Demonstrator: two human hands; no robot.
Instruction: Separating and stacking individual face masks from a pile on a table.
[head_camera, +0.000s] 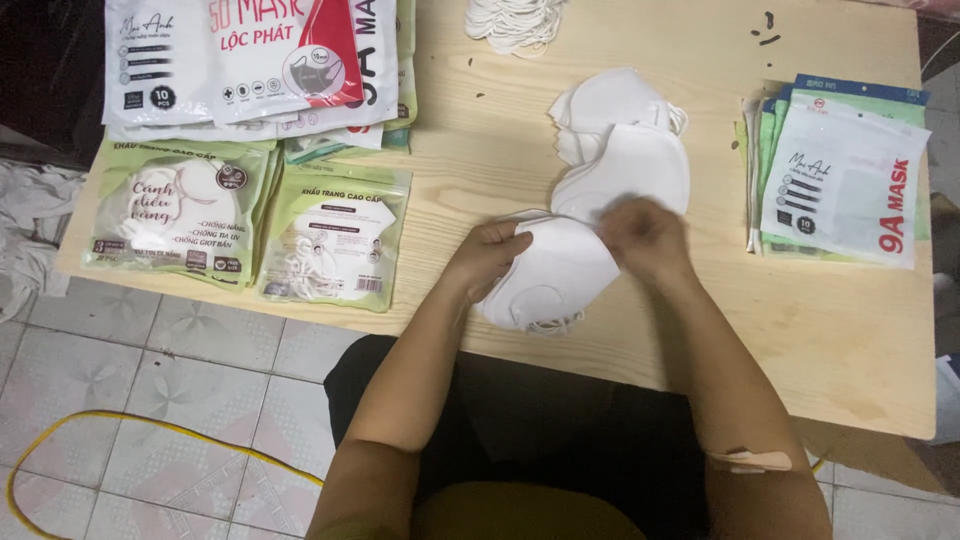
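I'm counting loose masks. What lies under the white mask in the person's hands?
Under the held mask, gripped by left hand and right hand, more white masks show at the edges. How many, and the table beneath, stays covered.

A small stack of white folded face masks lies flat at the near edge of the wooden bench, fanned slightly so the curved edges of several layers show, with thin white ear loops spilling out at its lower side. The left hand grips its left edge and the right hand, blurred, pinches its upper right corner. Just behind it, touching or nearly so, a second pile of the same white masks rests loosely overlapped, leaning away toward the middle of the bench.
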